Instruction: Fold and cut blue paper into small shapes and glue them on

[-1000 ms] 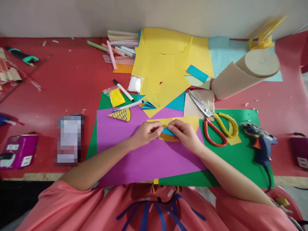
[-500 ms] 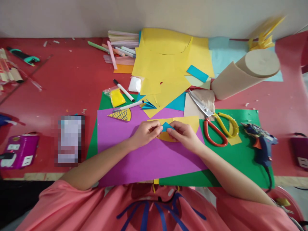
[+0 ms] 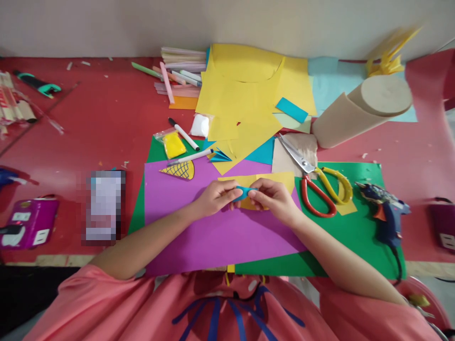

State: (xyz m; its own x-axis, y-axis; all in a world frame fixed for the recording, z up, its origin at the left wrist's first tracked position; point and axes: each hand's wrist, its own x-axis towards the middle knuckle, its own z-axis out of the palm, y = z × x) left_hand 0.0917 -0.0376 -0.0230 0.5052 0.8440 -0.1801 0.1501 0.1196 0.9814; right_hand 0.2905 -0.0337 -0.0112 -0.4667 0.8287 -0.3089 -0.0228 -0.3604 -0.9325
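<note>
My left hand and my right hand meet over a purple paper sheet. Both pinch a small blue paper piece, held edge-on between the fingertips. Under it lies a yellow paper cut-out with a rounded orange-yellow shape partly hidden by my right hand. The purple sheet lies on a green sheet.
Red-and-yellow scissors and a blue glue gun lie to the right. Yellow sheets, markers, a cardboard roll, a yellow cone cut-out and a phone lie on the red table.
The blue piece, lying flat as a triangle before, has been lifted and turned edge-on between both hands. The hands stayed in nearly the same place.
</note>
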